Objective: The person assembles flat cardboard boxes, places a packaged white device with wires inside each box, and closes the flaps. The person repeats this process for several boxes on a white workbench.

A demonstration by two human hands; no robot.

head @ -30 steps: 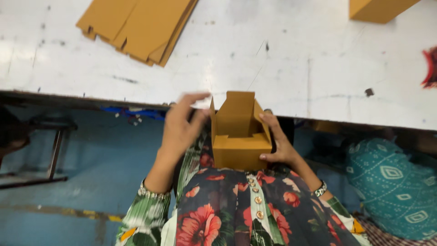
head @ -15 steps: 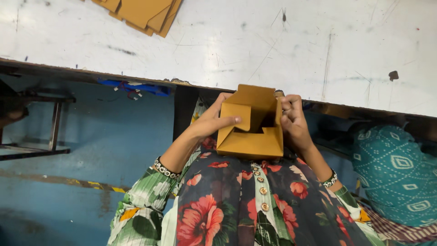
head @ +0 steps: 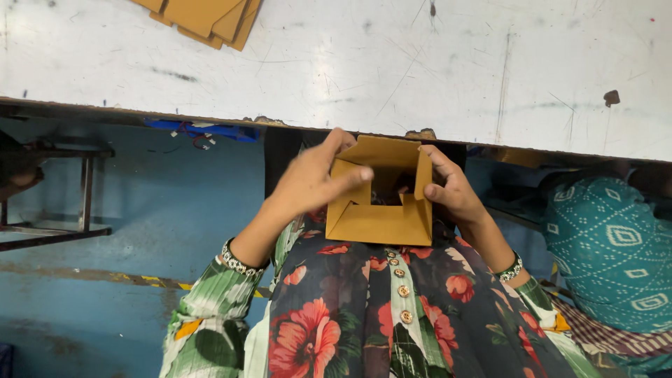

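Below the edge of a scratched white tabletop (head: 420, 63), a half-folded brown cardboard box (head: 378, 192) was gripped by both hands, the left hand (head: 311, 182) and the right hand (head: 451, 192) each clasped on a side flap. Its opening was turned upward, its long axis running left to right. Flat cardboard blanks (head: 203, 17) were stacked far back.

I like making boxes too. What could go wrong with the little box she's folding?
The cardboard box is held in the air below the table's edge, above the lap, by the left hand and right hand alone, so it might slip and drop. The left thumb presses a flap inward; too hard a push could crease or tear it.
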